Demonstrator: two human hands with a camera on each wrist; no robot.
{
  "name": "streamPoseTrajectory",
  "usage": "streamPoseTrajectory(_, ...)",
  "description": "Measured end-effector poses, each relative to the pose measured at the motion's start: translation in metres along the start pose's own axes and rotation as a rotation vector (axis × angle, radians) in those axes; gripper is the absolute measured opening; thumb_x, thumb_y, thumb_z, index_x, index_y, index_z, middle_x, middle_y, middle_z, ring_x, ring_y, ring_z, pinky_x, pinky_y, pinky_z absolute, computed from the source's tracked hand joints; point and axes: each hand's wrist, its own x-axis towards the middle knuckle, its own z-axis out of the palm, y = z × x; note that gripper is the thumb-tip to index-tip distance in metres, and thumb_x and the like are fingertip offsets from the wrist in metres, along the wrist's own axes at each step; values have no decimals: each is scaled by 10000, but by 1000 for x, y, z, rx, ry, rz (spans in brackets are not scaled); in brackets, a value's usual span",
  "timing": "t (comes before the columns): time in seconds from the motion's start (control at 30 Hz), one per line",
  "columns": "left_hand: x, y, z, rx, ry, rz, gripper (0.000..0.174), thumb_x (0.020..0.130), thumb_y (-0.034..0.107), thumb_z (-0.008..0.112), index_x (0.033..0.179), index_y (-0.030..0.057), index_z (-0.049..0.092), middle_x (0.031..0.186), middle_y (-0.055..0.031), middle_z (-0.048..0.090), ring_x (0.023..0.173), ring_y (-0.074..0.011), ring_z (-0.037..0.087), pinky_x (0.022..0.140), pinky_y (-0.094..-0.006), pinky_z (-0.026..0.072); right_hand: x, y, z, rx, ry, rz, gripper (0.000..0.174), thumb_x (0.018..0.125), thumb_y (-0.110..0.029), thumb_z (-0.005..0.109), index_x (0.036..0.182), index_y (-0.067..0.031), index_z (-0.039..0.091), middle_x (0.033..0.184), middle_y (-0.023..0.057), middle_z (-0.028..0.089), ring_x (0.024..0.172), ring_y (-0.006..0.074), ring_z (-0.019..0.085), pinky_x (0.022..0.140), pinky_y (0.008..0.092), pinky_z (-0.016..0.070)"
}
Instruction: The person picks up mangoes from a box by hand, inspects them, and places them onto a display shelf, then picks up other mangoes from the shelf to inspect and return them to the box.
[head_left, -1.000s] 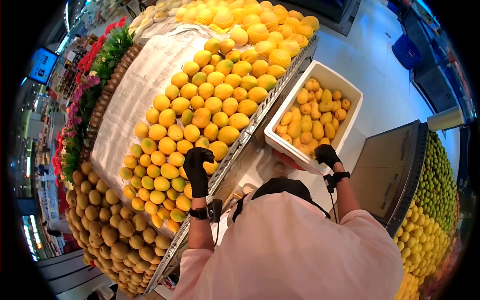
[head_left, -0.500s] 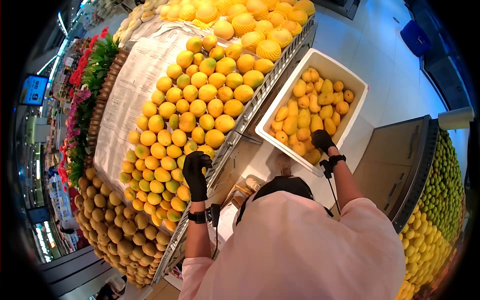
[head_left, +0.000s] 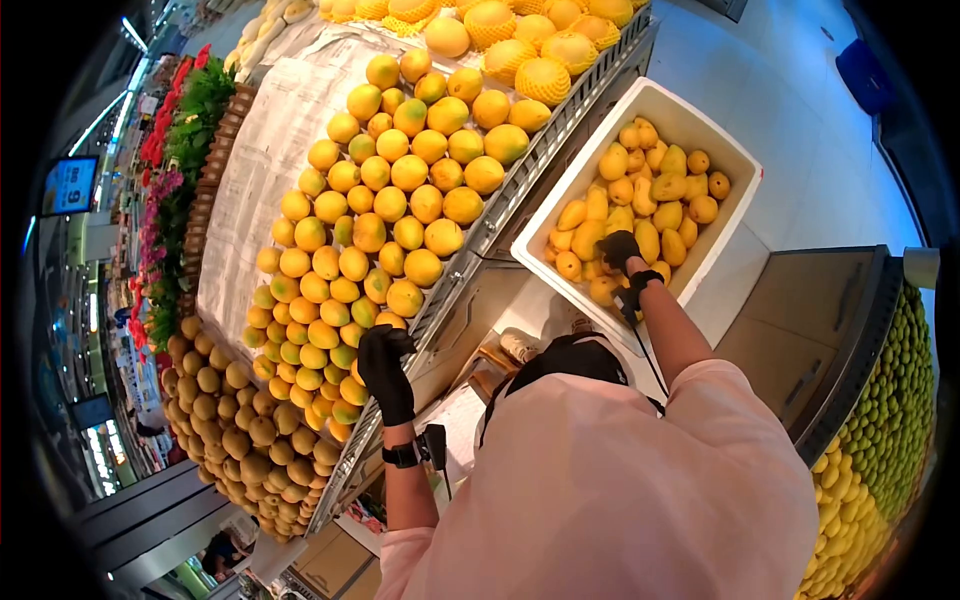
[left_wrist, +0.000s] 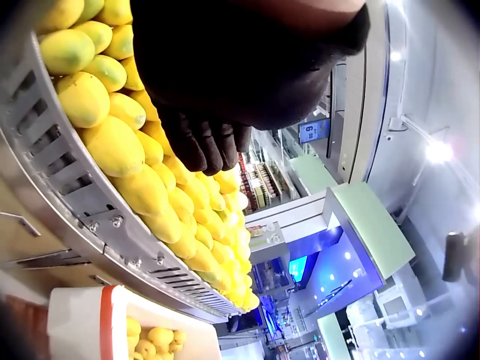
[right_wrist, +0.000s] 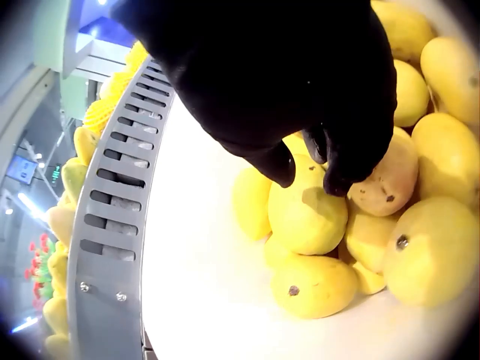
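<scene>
My left hand (head_left: 384,372), in a black glove, hovers with loosely curled fingers over the front edge of the sloping mango display (head_left: 392,205); it holds nothing. In the left wrist view its fingers (left_wrist: 201,142) hang in front of the mango rows. My right hand (head_left: 620,250), also gloved in black, reaches down into a white foam box (head_left: 735,215) of yellow mangoes. In the right wrist view its thumb and fingers bend down over one mango (right_wrist: 309,217), fingertips right at its upper part, a small finger shadow on its skin.
A slotted metal rail (head_left: 500,215) edges the display beside the box. Brown round fruit (head_left: 240,430) is heaped at the left, and net-wrapped yellow fruit (head_left: 543,80) lies at the back. Cabinets (head_left: 800,320) with green fruit (head_left: 880,400) stand at the right.
My right hand has moved from the box's near rim forward and left, down over the mangoes. My left hand stays near the display edge, slightly lower in view. The head view has shifted.
</scene>
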Motion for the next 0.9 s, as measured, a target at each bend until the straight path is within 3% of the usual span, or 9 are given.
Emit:
streamPoseTrajectory(0.07, -6, 0, -3, 7, 39, -6, 289, 1019, 269, 450, 1025, -1, 555, 849, -109, 641, 703, -195, 617, 657, -304, 512, 14, 0, 14, 201, 32, 233, 472, 746, -452, 716, 892, -4, 699, 843, 169, 701, 740, 325, 658, 670, 376, 526)
streamPoseTrajectory(0.13, -10, -1, -12, -7, 78, -12, 287, 1019, 266, 448, 1014, 1, 558, 855, -108, 637, 704, -193, 615, 656, -305, 511, 3, -47, -12, 487, 84, 520, 527, 728, -477, 728, 935, 7, 698, 890, 170, 709, 787, 320, 673, 702, 371, 536)
streamPoseTrajectory(0.17, -12, 4, -12, -30, 103, -4, 291, 1019, 266, 443, 1004, 0, 562, 849, -106, 633, 702, -192, 615, 652, -306, 512, 8, -60, -22, 420, 12, 631, 561, 727, -480, 730, 972, 23, 693, 977, 185, 704, 887, 314, 677, 766, 371, 540)
streamPoseTrajectory(0.3, -21, 2, -29, -57, 154, -57, 334, 1015, 309, 436, 1047, 1, 559, 857, -102, 625, 736, -210, 602, 669, -323, 502, 14, -74, -15, 453, -17, 568, 580, 714, -478, 741, 1042, -2, 691, 1070, 187, 685, 1009, 315, 651, 845, 366, 523)
streamPoseTrajectory(0.4, -25, -1, -36, -67, 197, -58, 332, 1011, 310, 442, 1043, 4, 566, 851, -101, 628, 726, -208, 601, 667, -325, 502, 15, -86, -13, 260, 68, 438, 547, 702, -465, 750, 1005, -12, 701, 1052, 195, 682, 993, 323, 653, 825, 370, 525)
streamPoseTrajectory(0.5, -29, -2, -35, -80, 206, -49, 336, 1006, 317, 453, 1041, 3, 569, 844, -101, 631, 713, -208, 605, 663, -323, 504, 13, -85, -1, 289, 118, 398, 491, 734, -438, 733, 991, -20, 706, 1056, 169, 688, 1015, 325, 634, 864, 367, 495)
streamPoseTrajectory(0.6, -32, -2, -29, -67, 171, -46, 326, 1010, 308, 453, 1040, 2, 562, 847, -104, 632, 724, -202, 610, 669, -315, 510, 20, -85, -2, 137, 51, 368, 484, 730, -418, 723, 1001, -17, 700, 1066, 176, 683, 1020, 322, 635, 856, 363, 501)
streamPoseTrajectory(0.8, -31, -5, -17, -93, 75, -29, 282, 1016, 247, 459, 1059, -16, 552, 853, -126, 635, 738, -202, 618, 667, -317, 520, 20, -90, -8, 134, 79, 506, 489, 737, -439, 700, 1002, -28, 701, 1047, 171, 690, 1000, 308, 647, 831, 361, 508)
streamPoseTrajectory(0.9, -27, -5, -14, -135, 51, -10, 286, 1019, 252, 459, 1059, -15, 553, 855, -121, 637, 739, -200, 619, 671, -316, 518, 30, -70, -8, 337, -54, 466, 391, 802, -369, 688, 982, -22, 703, 1030, 184, 690, 986, 289, 657, 811, 328, 517)
